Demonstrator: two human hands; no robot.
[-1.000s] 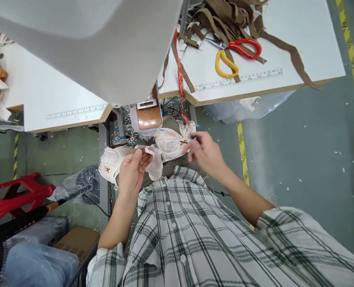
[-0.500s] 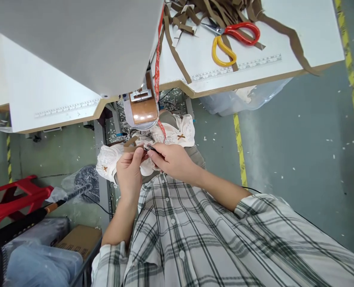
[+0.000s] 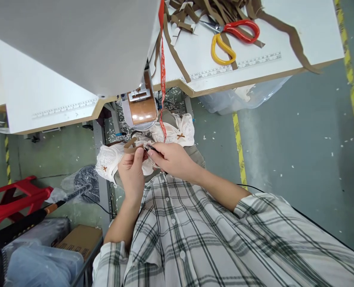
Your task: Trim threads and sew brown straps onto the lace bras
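Two white lace bra cups with small brown bows lie across my lap, under the sewing machine head. The thumb and fingers of my left hand pinch a brown fabric strip at the middle of the bra. Close against it, my right hand is closed around a small dark tool, which looks like thread snips. Its tip meets the cloth by my left fingertips. The fingers partly cover the exact spot. A red printed ribbon hangs from the machine down to the bra.
The grey-white machine body fills the upper left, with a brown-covered sewing arm above my hands. On the white table lie scissors with red and yellow handles and brown strips. A red stool and box stand left.
The red ribbon has swung to the right, away from the machine head. My left hand has shifted slightly right; the right hand stays nearly in place, both still at the bra.
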